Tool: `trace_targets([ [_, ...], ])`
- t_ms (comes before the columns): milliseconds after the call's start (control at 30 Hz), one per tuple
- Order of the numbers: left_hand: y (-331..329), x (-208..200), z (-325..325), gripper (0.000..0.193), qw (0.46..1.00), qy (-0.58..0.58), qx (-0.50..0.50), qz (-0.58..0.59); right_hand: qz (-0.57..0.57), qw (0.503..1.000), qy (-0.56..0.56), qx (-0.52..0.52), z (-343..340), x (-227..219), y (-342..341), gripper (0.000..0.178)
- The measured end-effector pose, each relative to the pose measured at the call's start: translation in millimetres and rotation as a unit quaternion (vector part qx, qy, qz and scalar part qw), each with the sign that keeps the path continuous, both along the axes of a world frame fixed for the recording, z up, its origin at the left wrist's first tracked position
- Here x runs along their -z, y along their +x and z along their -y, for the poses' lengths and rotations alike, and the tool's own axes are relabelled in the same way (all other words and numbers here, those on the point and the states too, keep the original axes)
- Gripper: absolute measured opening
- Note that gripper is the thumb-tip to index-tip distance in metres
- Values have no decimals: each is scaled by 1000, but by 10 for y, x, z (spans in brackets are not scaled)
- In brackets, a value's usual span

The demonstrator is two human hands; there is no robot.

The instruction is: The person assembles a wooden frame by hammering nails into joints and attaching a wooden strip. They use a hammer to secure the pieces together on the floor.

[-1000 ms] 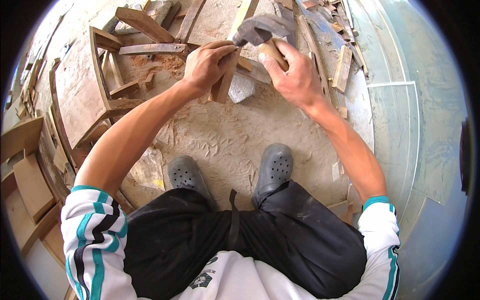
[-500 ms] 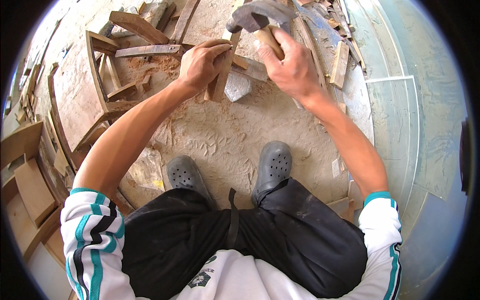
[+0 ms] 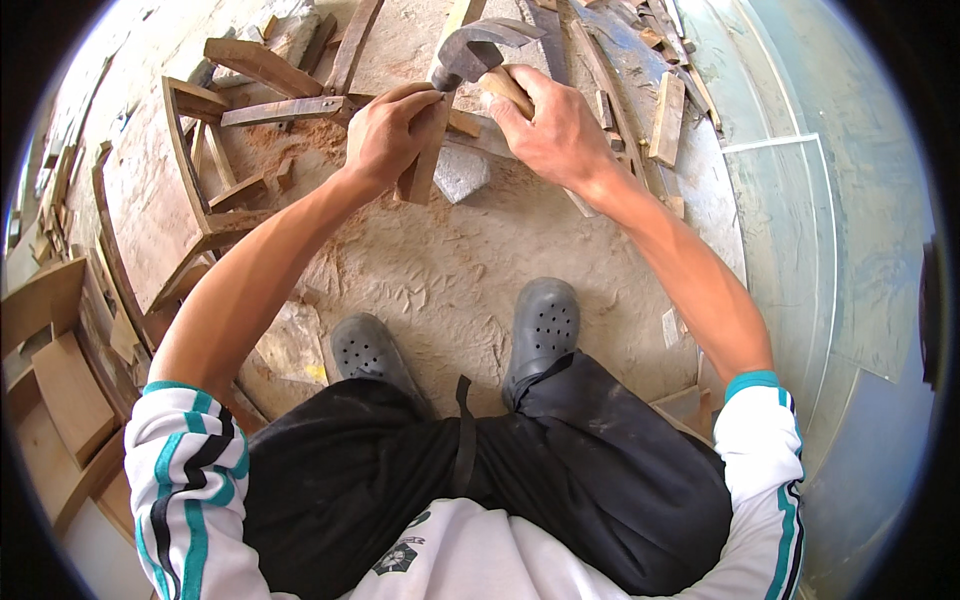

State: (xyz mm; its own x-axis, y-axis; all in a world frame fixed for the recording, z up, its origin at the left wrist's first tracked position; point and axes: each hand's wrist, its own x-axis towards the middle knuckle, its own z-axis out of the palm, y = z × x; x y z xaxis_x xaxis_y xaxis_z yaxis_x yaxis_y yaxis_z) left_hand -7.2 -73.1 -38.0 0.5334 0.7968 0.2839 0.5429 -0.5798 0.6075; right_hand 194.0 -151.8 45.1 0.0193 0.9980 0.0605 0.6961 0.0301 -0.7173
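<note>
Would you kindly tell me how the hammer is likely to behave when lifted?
The hammer is probably top-heavy, since its head looks like thick dark metal. It should stay stiff, as its handle appears wooden. Laid down, the curved claw would likely stop it rolling.

Shirt emblem — lettering unreadable.

From my end I see a woodworking workshop: hammer, sawdust, wood offcuts and, at the warped left rim, apparently furniture parts.
</note>
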Motion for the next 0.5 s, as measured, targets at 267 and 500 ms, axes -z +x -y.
trace_targets([
  [267, 83, 84, 133, 23, 998, -11, -26, 56, -15, 999, 36, 29, -48, 128, 161, 29],
  [500, 160, 99, 359, 50, 986, -49, -155, 26, -69, 998, -5, 11, -70, 153, 177, 29],
])
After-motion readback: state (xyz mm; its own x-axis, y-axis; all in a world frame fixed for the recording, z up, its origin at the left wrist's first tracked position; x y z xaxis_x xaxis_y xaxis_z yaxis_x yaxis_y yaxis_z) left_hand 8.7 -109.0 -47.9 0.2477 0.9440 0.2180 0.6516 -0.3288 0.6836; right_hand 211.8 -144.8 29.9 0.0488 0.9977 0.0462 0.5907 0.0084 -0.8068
